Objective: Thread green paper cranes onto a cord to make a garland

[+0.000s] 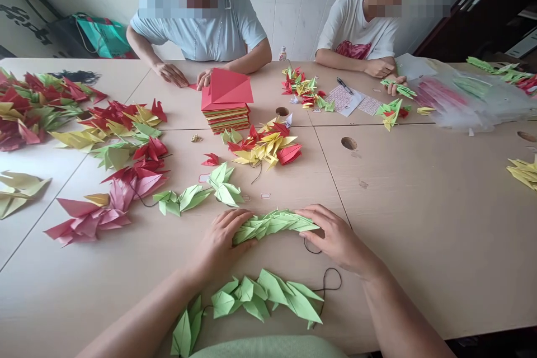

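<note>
A packed row of light green folded-paper pieces (274, 225) lies across the table in front of me, held at both ends. My left hand (230, 230) closes round its left end, thumb at the near side. At the other end, my right hand (329, 230) grips the tip between thumb and fingers. A black cord (312, 248) loops out below the right hand. Nearer to me is a looser green paper string (264, 293), also with black cord. Beyond my left hand sit more green folded pieces (224, 184) threaded on a cord.
Red, yellow, green and pink folded-paper strings (121, 123) cover the left side. Across the table, one person (201, 33) works behind a tall stack of coloured paper (226, 103); another person (356, 28) holds green pieces near plastic bags (478, 100). The tabletop has round holes (349, 142).
</note>
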### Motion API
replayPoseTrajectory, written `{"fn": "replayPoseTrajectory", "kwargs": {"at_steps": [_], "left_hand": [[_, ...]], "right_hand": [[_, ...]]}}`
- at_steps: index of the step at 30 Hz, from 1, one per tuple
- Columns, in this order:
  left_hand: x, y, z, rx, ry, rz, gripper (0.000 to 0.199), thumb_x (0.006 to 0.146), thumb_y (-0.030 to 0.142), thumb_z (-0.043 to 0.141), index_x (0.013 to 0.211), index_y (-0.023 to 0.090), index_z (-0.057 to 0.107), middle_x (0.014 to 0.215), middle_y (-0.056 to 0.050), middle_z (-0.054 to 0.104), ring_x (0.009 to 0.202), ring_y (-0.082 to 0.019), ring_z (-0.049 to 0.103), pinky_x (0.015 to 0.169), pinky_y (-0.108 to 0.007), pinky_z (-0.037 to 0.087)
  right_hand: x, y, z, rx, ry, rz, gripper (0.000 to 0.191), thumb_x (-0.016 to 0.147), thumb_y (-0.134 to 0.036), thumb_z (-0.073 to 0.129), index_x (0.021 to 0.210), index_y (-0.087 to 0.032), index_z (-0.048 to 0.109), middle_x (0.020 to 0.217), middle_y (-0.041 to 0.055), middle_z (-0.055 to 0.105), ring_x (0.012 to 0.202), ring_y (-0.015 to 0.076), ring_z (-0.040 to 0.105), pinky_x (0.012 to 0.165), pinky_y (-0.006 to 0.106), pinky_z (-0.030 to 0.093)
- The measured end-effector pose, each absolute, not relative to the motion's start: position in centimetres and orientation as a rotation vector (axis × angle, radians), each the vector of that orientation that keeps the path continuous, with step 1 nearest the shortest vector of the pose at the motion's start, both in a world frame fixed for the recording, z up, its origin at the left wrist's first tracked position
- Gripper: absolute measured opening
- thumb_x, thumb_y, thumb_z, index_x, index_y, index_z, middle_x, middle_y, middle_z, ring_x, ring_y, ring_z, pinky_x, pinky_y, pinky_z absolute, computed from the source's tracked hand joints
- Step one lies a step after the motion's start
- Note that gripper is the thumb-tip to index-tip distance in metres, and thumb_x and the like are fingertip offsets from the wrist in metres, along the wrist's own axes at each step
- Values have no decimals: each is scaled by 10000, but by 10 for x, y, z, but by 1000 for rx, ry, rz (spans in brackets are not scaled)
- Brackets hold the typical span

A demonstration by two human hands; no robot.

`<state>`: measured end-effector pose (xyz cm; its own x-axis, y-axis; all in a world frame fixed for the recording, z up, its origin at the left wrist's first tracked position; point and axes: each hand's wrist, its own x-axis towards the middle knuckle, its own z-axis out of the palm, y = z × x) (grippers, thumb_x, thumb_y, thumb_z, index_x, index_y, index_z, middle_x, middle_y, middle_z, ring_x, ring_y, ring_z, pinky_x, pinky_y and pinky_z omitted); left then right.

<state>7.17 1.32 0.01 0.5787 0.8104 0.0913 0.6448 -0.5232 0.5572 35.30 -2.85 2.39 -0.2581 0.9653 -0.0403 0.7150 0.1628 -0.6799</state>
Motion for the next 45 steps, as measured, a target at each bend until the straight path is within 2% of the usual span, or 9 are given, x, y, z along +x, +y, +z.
{"fn": "replayPoseTrajectory", "kwargs": {"at_steps": [12, 18, 25, 31, 37, 45], "left_hand": [[72, 17, 1, 2311, 1173, 503, 383, 868, 328, 646, 1227, 210, 581, 1204, -99, 663, 1121, -273, 602, 940, -411, 515], [69, 16, -1, 2304, 1157, 511, 384, 870, 322, 643, 1234, 221, 576, 1208, -99, 659, 1119, -270, 599, 941, -412, 511], [69, 16, -1, 2302, 1148, 504, 380, 871, 312, 642, 1231, 213, 572, 1212, -102, 653, 1118, -271, 596, 937, -410, 510], [70, 16, 0, 2305, 1148, 509, 372, 869, 317, 640, 1223, 218, 582, 1207, -105, 656, 1110, -276, 603, 933, -420, 513], [70, 16, 0, 2316, 1137, 519, 379, 865, 317, 646, 1220, 201, 580, 1207, -110, 654, 1103, -275, 602, 937, -423, 509], [70, 15, 0, 2312, 1139, 538, 405, 846, 313, 669, 1226, 203, 582, 1202, -103, 662, 1105, -274, 607, 945, -420, 510]], "right_hand": [[350, -28, 14, -1529, -1995, 794, 433, 893, -228, 569, 1318, -303, 532, 1274, 51, 576, 1187, 227, 553, 1040, 405, 456], [346, -25, 9, -1503, -1970, 790, 338, 914, -247, 559, 1247, -287, 599, 1200, 67, 616, 1120, 236, 593, 990, 402, 491], [343, -23, 10, -1497, -1943, 773, 309, 932, -304, 565, 1236, -268, 609, 1169, 76, 630, 1091, 238, 605, 957, 392, 506], [337, -23, 10, -1519, -1912, 733, 258, 969, -316, 492, 1158, -244, 652, 1110, 90, 657, 1022, 236, 633, 888, 386, 537], [330, -25, 9, -1580, -1914, 657, 297, 928, -402, 568, 1166, -240, 643, 1124, 94, 666, 1071, 270, 620, 907, 414, 530], [321, -26, 5, -1641, -1961, 495, 279, 944, -387, 539, 1153, -230, 633, 1106, 102, 672, 1056, 265, 621, 891, 403, 532]]}}
